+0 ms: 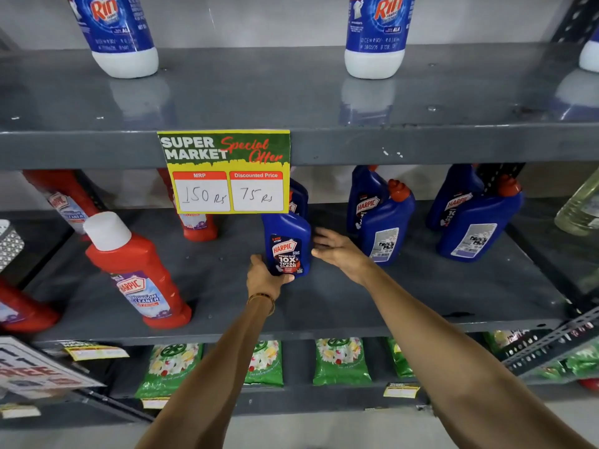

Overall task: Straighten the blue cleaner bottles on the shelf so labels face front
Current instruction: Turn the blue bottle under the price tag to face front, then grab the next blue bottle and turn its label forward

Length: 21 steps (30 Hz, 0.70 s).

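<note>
A: What is happening on the middle shelf?

B: The left hand is gripping the base of 1 blue cleaner bottle, whose front label is facing out. The right hand is lying open with spread fingers just beside the bottle's right side; contact cannot be told.

A: Where are the other blue bottles standing?

B: 2 front bottles, 1 to the right and 1 farther right, are showing their back labels. Behind each, another blue bottle is standing with its front label facing out.

A: What is threatening the work?

B: The bottle is rising under the hanging price sign, so lifting it is risking a knock against the sign. Reaching right is risking toppling the closely paired bottles, since each front bottle is touching, or nearly touching, the 1 behind.
</note>
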Each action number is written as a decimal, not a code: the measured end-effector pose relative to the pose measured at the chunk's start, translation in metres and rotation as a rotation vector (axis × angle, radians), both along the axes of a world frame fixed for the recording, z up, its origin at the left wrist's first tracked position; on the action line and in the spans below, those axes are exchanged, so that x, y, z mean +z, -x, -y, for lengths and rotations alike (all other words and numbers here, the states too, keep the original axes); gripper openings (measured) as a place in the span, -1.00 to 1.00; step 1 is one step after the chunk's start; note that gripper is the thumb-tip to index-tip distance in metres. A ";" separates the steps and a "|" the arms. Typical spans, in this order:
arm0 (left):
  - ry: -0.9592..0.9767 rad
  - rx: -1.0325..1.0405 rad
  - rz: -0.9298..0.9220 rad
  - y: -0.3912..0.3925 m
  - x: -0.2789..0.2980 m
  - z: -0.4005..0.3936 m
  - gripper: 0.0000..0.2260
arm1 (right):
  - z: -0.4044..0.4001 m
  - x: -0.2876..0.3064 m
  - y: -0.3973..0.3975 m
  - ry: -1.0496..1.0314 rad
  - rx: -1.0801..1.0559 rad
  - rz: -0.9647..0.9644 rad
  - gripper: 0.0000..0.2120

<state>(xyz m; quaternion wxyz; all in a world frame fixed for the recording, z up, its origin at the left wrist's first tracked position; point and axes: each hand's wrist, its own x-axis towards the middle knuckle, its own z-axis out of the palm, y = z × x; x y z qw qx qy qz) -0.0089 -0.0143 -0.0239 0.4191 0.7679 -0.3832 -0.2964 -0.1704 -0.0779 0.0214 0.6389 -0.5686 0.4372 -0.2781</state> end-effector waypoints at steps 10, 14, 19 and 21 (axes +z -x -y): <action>0.215 0.033 -0.009 0.035 -0.011 -0.036 -0.60 | -0.035 -0.025 0.047 -0.088 -0.389 -0.101 -0.54; 0.229 -0.056 -0.016 0.065 -0.010 -0.032 -0.60 | -0.040 -0.036 0.078 -0.067 -0.523 -0.261 -0.58; 0.199 -0.199 -0.011 0.095 -0.002 -0.009 -0.49 | -0.025 -0.033 0.114 -0.006 -0.589 -0.280 -0.60; 0.166 -0.240 -0.001 0.106 0.002 0.007 -0.42 | -0.013 -0.029 0.124 0.038 -0.564 -0.275 -0.58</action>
